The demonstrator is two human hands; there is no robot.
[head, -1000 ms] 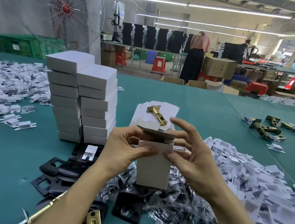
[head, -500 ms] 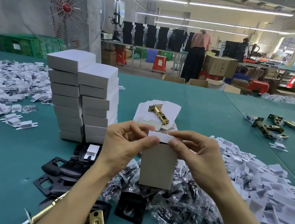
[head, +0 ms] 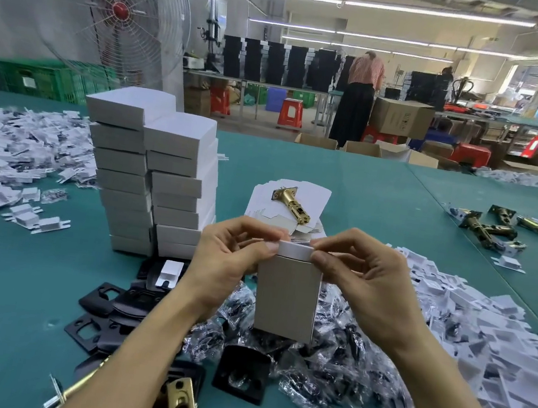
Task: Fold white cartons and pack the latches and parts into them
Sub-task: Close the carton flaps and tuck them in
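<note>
The white carton (head: 286,299) stands upright between the two grips, above the bagged parts (head: 335,362) on the table (head: 4,305). The left grip (head: 232,261) and the right grip (head: 363,286) each pinch a top corner, with thumbs on the lid flap. It looks light, thin and easy to dent, so hold the edges and press softly.

Ceiling strip lights (head: 358,3) brighten a workshop with a large fan (head: 120,10), red stools (head: 291,111) and green crates (head: 36,79).
</note>
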